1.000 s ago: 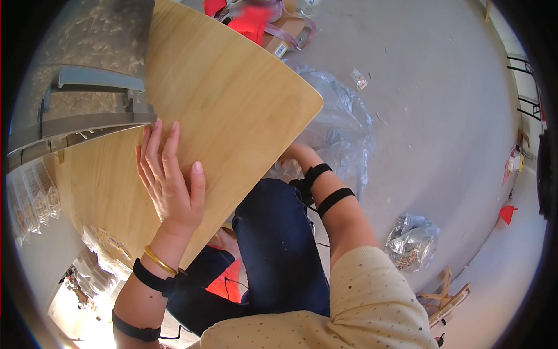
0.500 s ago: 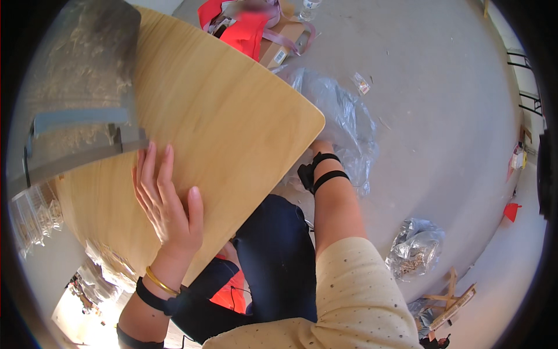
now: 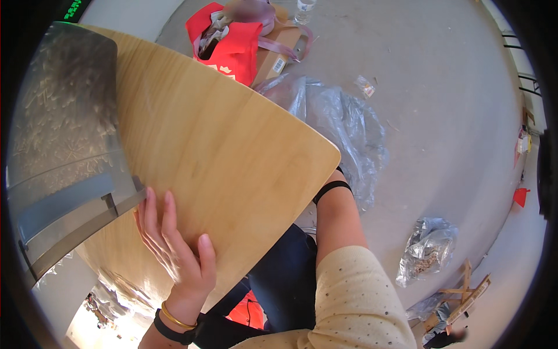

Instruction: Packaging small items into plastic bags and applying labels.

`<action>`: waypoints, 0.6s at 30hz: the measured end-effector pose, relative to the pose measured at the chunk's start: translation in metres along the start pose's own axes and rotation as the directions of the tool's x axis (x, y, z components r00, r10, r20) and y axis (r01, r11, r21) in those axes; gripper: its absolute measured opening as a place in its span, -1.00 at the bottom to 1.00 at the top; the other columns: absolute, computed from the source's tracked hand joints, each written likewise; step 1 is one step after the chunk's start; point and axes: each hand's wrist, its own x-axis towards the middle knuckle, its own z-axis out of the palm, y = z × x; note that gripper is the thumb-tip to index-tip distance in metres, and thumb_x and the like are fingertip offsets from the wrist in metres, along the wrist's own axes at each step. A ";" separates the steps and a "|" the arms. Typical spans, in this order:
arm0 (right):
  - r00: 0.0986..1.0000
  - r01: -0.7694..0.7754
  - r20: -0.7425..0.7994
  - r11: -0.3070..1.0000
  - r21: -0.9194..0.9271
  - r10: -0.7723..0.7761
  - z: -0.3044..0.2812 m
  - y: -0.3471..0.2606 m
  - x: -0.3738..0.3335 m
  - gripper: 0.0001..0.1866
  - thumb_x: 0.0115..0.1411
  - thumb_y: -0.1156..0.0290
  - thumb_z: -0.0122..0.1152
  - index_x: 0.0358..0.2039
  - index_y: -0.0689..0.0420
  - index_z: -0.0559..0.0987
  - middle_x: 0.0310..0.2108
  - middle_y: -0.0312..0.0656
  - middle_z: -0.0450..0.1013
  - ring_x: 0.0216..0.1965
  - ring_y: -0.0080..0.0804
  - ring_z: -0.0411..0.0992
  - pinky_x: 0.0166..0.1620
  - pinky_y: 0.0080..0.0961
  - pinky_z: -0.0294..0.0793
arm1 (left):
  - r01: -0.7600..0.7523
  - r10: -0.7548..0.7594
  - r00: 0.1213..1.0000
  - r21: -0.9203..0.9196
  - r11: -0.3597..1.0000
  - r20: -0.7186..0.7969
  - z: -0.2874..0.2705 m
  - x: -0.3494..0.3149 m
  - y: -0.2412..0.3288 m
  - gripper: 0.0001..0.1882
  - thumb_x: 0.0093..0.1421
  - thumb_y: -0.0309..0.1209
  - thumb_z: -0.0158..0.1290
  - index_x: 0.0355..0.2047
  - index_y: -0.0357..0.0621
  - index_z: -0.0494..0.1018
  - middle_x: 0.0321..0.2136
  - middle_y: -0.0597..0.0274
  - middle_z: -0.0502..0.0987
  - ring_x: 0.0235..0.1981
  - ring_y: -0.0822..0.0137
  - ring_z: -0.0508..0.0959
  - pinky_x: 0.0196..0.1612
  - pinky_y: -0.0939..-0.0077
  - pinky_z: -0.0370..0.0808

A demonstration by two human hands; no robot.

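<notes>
My left hand (image 3: 177, 244) lies on the light wood table (image 3: 192, 128) with its fingers stretched out and nothing in it. Its fingertips are at the rim of a translucent grey plastic bin (image 3: 70, 134), which holds many small pale pieces too blurred to name. My right forearm (image 3: 340, 218), with black straps near the wrist, reaches down past the rounded table corner. The table edge covers my right hand, so its fingers are hidden. Beyond that corner, a large sheet of clear plastic (image 3: 349, 128) lies crumpled on the floor, close to where the right arm goes under.
A red bag (image 3: 238, 49) and a cardboard box (image 3: 279, 52) stand on the floor past the table, with a clear bottle (image 3: 304, 11) behind. At right lie a clear plastic bag (image 3: 427, 250) with brown bits and a wooden frame (image 3: 465, 291). My knees are below the table edge.
The view has shifted, so the table corner sits lower and further right. My right wrist has gone further under the table edge. My left hand stays flat beside the bin.
</notes>
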 end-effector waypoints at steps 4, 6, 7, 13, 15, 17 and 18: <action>0.998 0.003 -0.066 0.998 0.069 0.001 0.003 -0.002 -0.001 -0.40 0.09 0.29 0.35 0.11 0.28 0.45 0.10 0.03 0.46 0.09 -0.03 0.46 0.06 -0.22 0.47 | -0.005 0.005 1.000 -0.009 1.000 0.001 -0.001 -0.001 -0.002 -0.30 0.26 -0.19 -0.13 0.33 -0.32 0.10 0.35 -0.26 0.05 0.36 -0.25 0.04 0.36 -0.26 -0.11; 0.995 0.007 -0.100 0.995 0.102 0.003 0.003 -0.004 -0.002 -0.41 0.09 0.29 0.35 0.11 0.28 0.45 0.10 0.03 0.46 0.09 -0.03 0.46 0.06 -0.22 0.47 | -0.007 0.007 1.000 -0.006 1.000 0.002 -0.001 -0.002 -0.002 -0.30 0.26 -0.20 -0.12 0.33 -0.32 0.10 0.35 -0.26 0.05 0.36 -0.25 0.03 0.36 -0.26 -0.11; 0.993 0.009 -0.117 0.993 0.118 0.005 0.002 -0.004 -0.002 -0.41 0.09 0.29 0.35 0.10 0.28 0.45 0.10 0.03 0.46 0.09 -0.03 0.46 0.06 -0.22 0.47 | -0.007 0.007 1.000 -0.003 1.000 0.006 -0.001 -0.002 -0.002 -0.30 0.26 -0.20 -0.11 0.33 -0.32 0.11 0.34 -0.26 0.05 0.36 -0.26 0.03 0.36 -0.27 -0.11; 0.977 0.023 -0.210 0.975 0.220 0.024 0.003 -0.002 -0.009 -0.41 0.08 0.29 0.36 0.09 0.27 0.45 0.09 0.02 0.46 0.08 -0.02 0.46 0.05 -0.22 0.47 | -0.013 0.013 1.000 0.002 1.000 0.005 -0.002 -0.001 -0.002 -0.30 0.25 -0.21 -0.09 0.33 -0.32 0.12 0.34 -0.26 0.06 0.36 -0.27 0.04 0.35 -0.27 -0.09; 0.971 0.026 -0.235 0.966 0.256 0.036 0.007 0.002 -0.014 -0.41 0.08 0.29 0.37 0.09 0.27 0.46 0.09 0.01 0.46 0.07 -0.02 0.46 0.04 -0.22 0.48 | -0.010 0.009 1.000 0.007 1.000 0.006 -0.002 0.000 -0.001 -0.30 0.24 -0.21 -0.08 0.32 -0.32 0.12 0.34 -0.26 0.06 0.36 -0.26 0.04 0.35 -0.27 -0.09; 0.963 0.030 -0.265 0.957 0.290 0.050 0.009 0.006 -0.022 -0.42 0.08 0.29 0.37 0.09 0.27 0.46 0.08 0.01 0.47 0.07 -0.02 0.46 0.04 -0.22 0.48 | -0.012 0.012 1.000 0.012 1.000 0.007 -0.004 -0.001 0.000 -0.30 0.24 -0.22 -0.07 0.32 -0.33 0.12 0.34 -0.26 0.06 0.36 -0.26 0.04 0.35 -0.28 -0.08; 0.957 0.032 -0.283 0.952 0.304 0.058 0.007 0.010 -0.026 -0.42 0.08 0.29 0.37 0.09 0.27 0.46 0.08 0.01 0.47 0.07 -0.01 0.47 0.04 -0.22 0.48 | -0.011 0.011 1.000 0.008 1.000 0.006 -0.003 0.000 0.001 -0.30 0.24 -0.22 -0.07 0.32 -0.33 0.12 0.34 -0.26 0.06 0.36 -0.26 0.04 0.35 -0.28 -0.08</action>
